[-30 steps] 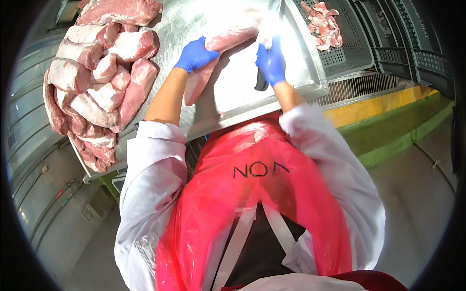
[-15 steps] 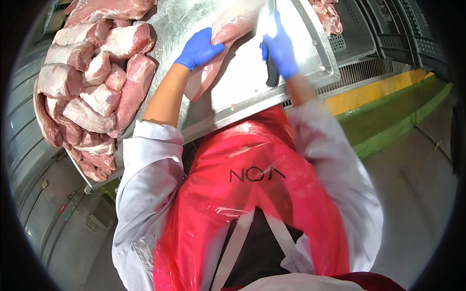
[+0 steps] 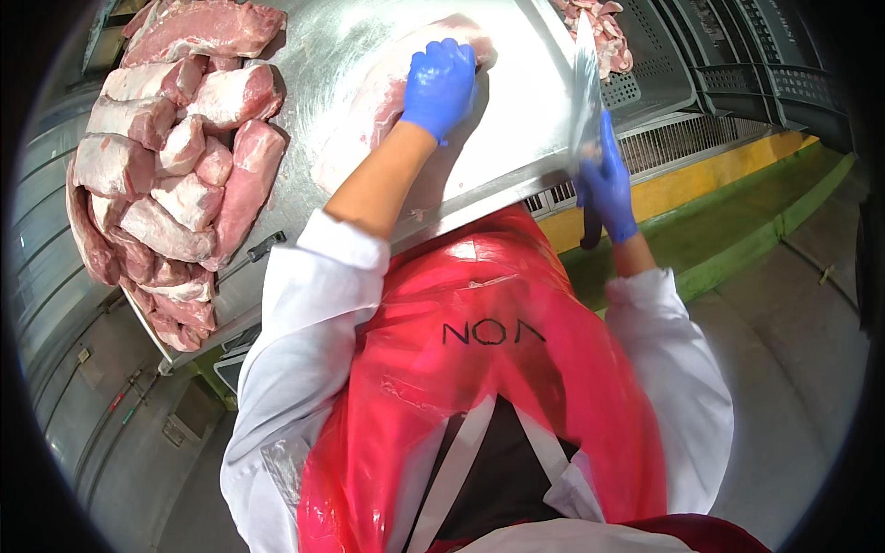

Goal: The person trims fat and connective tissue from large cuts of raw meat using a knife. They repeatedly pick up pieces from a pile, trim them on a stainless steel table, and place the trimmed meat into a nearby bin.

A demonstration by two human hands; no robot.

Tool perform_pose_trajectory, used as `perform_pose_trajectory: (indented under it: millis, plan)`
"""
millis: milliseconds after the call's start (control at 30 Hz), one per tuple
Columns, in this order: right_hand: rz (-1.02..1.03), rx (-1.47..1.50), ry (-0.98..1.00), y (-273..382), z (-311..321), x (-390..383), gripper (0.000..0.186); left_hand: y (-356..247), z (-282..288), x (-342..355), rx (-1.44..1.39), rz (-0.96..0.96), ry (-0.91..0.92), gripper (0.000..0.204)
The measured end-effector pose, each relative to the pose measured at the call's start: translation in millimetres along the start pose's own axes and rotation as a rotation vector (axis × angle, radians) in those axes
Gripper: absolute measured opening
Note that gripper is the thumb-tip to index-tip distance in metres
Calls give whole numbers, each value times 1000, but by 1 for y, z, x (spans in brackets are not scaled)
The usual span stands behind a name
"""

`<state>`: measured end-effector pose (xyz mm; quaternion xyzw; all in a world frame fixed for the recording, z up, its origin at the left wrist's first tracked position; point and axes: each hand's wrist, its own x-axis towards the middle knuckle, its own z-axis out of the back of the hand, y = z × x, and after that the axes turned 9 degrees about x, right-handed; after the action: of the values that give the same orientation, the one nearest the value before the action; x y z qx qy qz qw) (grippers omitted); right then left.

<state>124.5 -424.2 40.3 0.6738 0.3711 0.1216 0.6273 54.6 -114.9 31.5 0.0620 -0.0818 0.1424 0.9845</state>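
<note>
A long, pale pink pork loin (image 3: 355,120) lies slantwise on the metal work tray (image 3: 525,92), its whitish side mostly facing up. My left hand (image 3: 441,88), in a blue glove, is closed on the upper part of the loin, fingers curled over it; the fingertips are partly hidden. My right hand (image 3: 606,184), also gloved in blue, grips a knife (image 3: 586,88) by its dark handle. The blade points away from me, over the tray's right edge and apart from the meat.
Several cut pork pieces (image 3: 175,198) are piled left of the work area. Beyond the right edge, a grey perforated crate (image 3: 654,69) holds small meat trimmings (image 3: 608,37). A yellow ledge (image 3: 678,184) and a green ledge (image 3: 710,221) run below it.
My left hand has moved right and farther up the loin, which now lies farther left with a paler side showing. The knife in my right hand has swung right and nearer me, off the tray.
</note>
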Motion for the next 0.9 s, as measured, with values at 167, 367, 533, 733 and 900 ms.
perform_pose_trajectory:
  millis: [167, 367, 533, 733, 900]
  plan:
    - [85, 152, 24, 16, 4, 53, 80, 8, 16, 36, -286, 388, 162, 32]
    - [65, -61, 214, 6, -80, 139, 78, 66, -9, 35, -596, 654, 130, 27]
    - [-36, -203, 414, 12, -126, 183, 76, 62, 0, 43, -736, 719, 132, 19]
    - [-87, -333, 639, 0, -87, 128, 76, 82, 29, 40, -948, 747, 157, 17]
    - [-24, -426, 625, 19, -140, 194, 72, 91, 44, 57, -920, 842, 219, 16]
